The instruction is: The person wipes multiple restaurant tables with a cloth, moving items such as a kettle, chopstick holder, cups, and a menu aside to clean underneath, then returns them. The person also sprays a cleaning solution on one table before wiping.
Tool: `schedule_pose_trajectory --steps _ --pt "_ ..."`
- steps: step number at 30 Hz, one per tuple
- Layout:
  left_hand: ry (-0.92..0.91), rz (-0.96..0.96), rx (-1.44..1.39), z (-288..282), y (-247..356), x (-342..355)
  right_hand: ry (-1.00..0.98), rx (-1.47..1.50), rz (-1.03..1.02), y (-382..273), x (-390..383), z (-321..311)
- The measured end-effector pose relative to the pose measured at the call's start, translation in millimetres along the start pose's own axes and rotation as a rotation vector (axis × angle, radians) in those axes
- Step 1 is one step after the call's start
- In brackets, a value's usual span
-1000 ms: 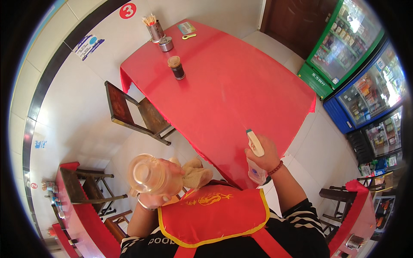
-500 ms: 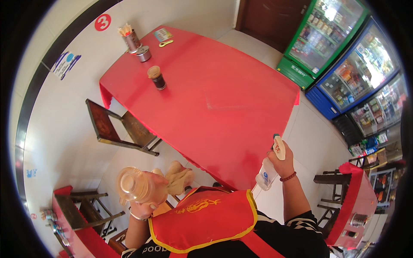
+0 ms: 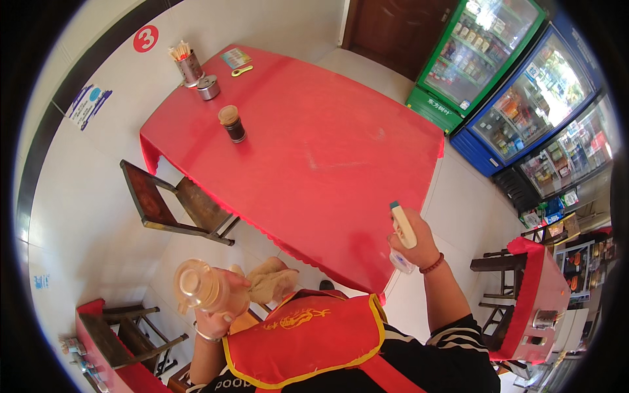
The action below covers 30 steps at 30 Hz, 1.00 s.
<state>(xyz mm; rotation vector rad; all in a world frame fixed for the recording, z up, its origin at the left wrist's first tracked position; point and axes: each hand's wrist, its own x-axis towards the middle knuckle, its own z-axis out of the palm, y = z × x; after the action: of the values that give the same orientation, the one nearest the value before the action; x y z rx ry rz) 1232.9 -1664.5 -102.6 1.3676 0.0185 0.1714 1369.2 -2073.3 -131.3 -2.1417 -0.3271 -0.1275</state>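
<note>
My right hand (image 3: 422, 237) grips a spray bottle (image 3: 403, 226) with a cream trigger head and a clear body, over the near right corner of a red-covered table (image 3: 295, 177). The nozzle faces the table; whether liquid leaves it I cannot tell. At the lower left, my left hand (image 3: 226, 302) is closed around a clear plastic container (image 3: 195, 283) with a round top. A tan cloth (image 3: 272, 280) hangs beside it on the table side, apparently held by the same hand. Its fingers are partly hidden behind the container.
On the table stand a jar of dark liquid (image 3: 231, 124), a metal tin (image 3: 208, 88) and a chopstick holder (image 3: 188, 67). A green-handled tool (image 3: 242, 71) lies by a card (image 3: 234, 57). A wooden chair (image 3: 187, 203) is at the left side; drinks fridges (image 3: 481, 52) line the far right.
My right hand has turned the spray bottle, so its nozzle now points more toward the table and its body shows less. My left hand still has the container and cloth. The view has shifted slightly.
</note>
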Motion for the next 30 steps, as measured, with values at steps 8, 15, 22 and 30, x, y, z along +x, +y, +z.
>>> schedule_pose_trajectory --steps 8,15,22,30 --pt "-0.036 -0.011 -0.007 -16.7 2.8 -3.7 -0.464 -0.097 0.000 -41.2 15.6 73.3" --pt "0.005 0.003 0.010 -16.9 0.9 -11.5 -0.502 -0.192 0.091 -27.0 -25.1 49.3" --pt "-0.040 -0.048 -0.078 -1.1 -5.1 -9.8 -0.393 -0.206 0.199 -9.6 -71.8 8.5" --pt "-0.223 0.178 -0.154 37.7 -0.2 26.9 -0.125 -0.087 0.189 -14.3 -103.2 -10.2"
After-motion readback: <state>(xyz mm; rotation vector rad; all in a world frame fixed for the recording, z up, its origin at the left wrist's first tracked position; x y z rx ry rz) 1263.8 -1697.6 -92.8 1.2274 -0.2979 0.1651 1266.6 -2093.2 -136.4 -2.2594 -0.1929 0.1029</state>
